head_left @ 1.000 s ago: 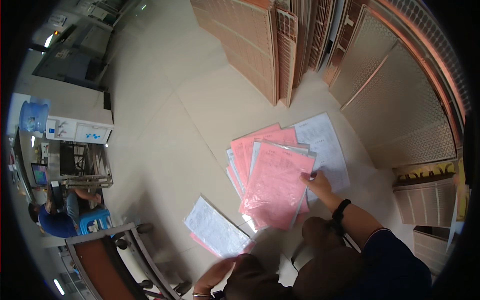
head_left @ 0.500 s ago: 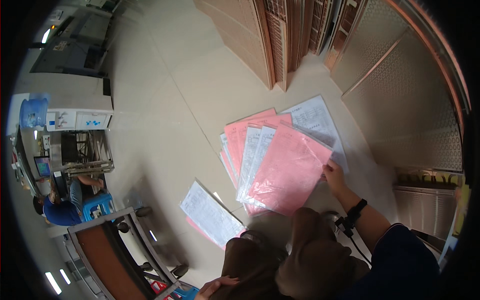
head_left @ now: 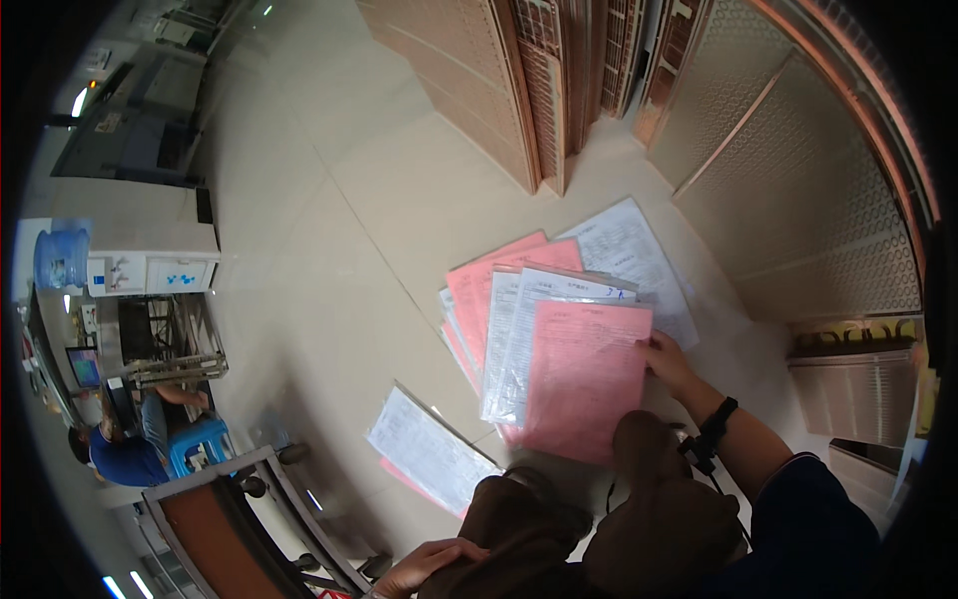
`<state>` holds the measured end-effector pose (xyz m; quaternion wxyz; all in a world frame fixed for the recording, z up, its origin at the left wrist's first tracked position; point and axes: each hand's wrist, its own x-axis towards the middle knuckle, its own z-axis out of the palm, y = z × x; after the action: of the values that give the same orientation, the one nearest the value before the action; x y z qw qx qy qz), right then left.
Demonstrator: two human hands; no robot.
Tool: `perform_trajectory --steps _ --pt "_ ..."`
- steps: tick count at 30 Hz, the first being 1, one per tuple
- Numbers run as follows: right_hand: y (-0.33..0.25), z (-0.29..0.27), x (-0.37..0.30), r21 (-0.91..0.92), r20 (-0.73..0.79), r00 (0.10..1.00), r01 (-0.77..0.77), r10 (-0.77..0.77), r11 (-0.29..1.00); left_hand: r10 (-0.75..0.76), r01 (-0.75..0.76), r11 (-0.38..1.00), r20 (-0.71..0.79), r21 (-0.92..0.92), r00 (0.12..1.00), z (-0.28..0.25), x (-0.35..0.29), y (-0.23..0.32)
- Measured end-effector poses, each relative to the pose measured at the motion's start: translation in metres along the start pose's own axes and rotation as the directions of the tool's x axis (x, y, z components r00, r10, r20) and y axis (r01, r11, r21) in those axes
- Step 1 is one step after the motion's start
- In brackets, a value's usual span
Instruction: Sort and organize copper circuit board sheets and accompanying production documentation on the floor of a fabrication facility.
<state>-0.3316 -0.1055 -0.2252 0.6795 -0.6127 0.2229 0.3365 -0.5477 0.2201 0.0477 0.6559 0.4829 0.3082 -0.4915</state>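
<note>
My right hand [head_left: 667, 361] is closed on the right edge of a pink printed sheet in a clear sleeve [head_left: 589, 374]. Beneath it a fan of sleeved papers spreads on the floor: white sheets [head_left: 506, 344], pink sheets [head_left: 469, 290] and a larger white sheet [head_left: 624, 245] at the far right of the fan. Another white sleeved sheet [head_left: 424, 444], with pink showing under its edge, lies apart to the left, near my foot. My left hand [head_left: 434, 564] rests on my left knee, fingers stretched out and holding nothing.
Copper-coloured perforated panels [head_left: 469, 90] stand upright ahead, with larger ones [head_left: 798, 180] along the right. A wheeled cart [head_left: 215, 529] is at lower left. Beyond it a person in blue [head_left: 125, 454] sits on a blue stool [head_left: 200, 446], near a water dispenser [head_left: 150, 272].
My right hand has shifted slightly down, turning the top pink sheet more upright and nearer to me. More of the white sheet under it now shows. My left hand stays on the knee.
</note>
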Motion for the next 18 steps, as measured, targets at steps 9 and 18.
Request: perform_trajectory --steps 9,18 --pt "0.011 -0.034 -0.015 -0.040 -0.333 0.940 0.061 -0.071 0.997 0.427 -0.204 0.816 -0.325 0.541 0.844 -0.099 0.036 0.060" --pt "-0.033 -0.035 -0.064 -0.548 0.149 0.987 0.135 -0.062 0.825 0.885 -0.358 0.418 -0.284 0.835 0.370 -0.155 0.277 0.038"
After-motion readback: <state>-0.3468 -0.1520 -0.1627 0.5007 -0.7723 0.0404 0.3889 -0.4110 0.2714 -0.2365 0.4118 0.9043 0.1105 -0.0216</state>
